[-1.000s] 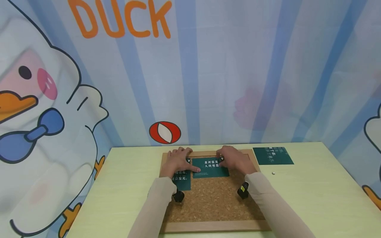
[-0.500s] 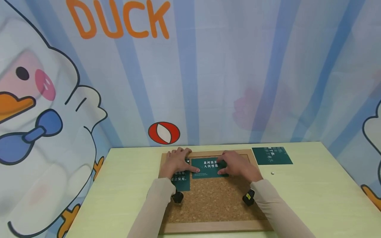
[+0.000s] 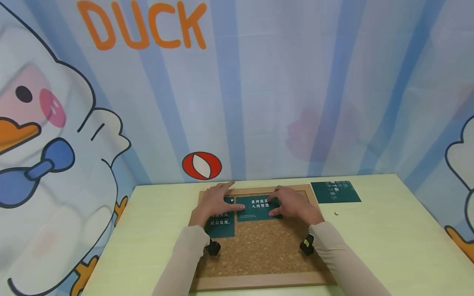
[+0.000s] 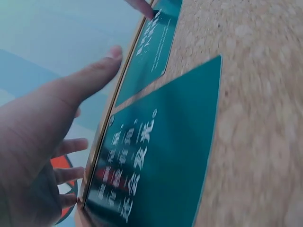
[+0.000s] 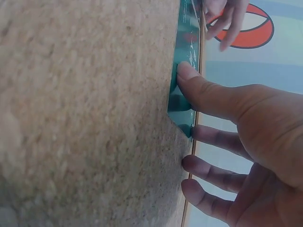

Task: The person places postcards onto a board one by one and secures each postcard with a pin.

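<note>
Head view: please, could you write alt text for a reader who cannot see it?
A person's right grip touches a rectangular green card with white writing on a wood-framed brown corkboard. The left grip partly hides a second green card; a third lies on the pale yellow table.

In front of you, the pale yellow rectangular table (image 3: pixel 389 238) has the rectangular brown cork board with wooden frame (image 3: pixel 266 259) lying on it. On the far part of this board are two dark green rectangular paper cards: the left card (image 3: pixel 223 229) stands lengthwise, and just to its right lies the middle card (image 3: pixel 255 211), crosswise. One small round pin (image 3: pixel 232 200) is at the left card's far right corner. Your left hand (image 3: pixel 212 203) is above the left card — its thumb reaches over the middle card's left end. Your right hand (image 3: pixel 292 205) is at that card's right end. To the right of the board, on the table, lies a third dark green rectangular paper card (image 3: pixel 335 192), with a small round silvery piece (image 3: pixel 336 213) nearer to you.
</note>
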`<action>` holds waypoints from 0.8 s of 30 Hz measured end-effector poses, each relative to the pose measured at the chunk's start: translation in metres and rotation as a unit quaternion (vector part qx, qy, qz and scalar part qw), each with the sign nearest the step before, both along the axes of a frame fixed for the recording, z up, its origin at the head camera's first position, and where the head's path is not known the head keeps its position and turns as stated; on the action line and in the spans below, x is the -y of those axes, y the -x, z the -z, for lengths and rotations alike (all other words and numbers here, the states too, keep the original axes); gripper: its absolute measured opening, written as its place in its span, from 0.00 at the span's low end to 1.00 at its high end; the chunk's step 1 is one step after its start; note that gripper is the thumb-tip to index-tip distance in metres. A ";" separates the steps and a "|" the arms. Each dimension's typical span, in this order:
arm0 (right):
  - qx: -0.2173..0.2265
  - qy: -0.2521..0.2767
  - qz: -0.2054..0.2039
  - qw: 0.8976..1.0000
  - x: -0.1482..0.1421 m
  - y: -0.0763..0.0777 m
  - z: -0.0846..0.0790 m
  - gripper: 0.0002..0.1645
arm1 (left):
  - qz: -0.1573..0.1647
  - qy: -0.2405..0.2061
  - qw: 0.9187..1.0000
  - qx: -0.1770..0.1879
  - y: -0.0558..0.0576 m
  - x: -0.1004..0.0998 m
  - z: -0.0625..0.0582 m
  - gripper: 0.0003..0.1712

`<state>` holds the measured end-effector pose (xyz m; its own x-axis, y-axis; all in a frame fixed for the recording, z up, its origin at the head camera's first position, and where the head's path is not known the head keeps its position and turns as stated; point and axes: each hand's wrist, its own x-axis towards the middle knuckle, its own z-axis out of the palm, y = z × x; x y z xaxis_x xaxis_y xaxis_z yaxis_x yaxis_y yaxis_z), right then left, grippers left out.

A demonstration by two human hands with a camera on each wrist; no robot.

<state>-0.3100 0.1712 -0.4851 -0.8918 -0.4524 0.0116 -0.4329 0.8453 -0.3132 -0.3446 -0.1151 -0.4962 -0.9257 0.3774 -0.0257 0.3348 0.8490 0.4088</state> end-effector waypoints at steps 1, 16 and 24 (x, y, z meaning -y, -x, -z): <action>0.000 0.000 0.002 1.000 0.000 0.000 0.000 0.26 | -0.002 -0.008 1.000 -0.007 -0.001 0.003 -0.001 0.59; 0.001 0.007 0.017 1.000 -0.001 -0.003 0.002 0.25 | -0.137 -0.100 0.985 0.006 -0.032 0.067 0.004 0.51; 0.003 0.017 0.020 1.000 0.000 -0.003 0.003 0.26 | -0.164 -0.175 0.970 0.043 -0.063 0.086 0.008 0.44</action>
<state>-0.3067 0.1709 -0.4881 -0.9095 -0.4151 0.0207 -0.3964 0.8513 -0.3438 -0.2816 -0.2011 -0.5046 -0.9975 0.0627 -0.0320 0.0219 0.7087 0.7052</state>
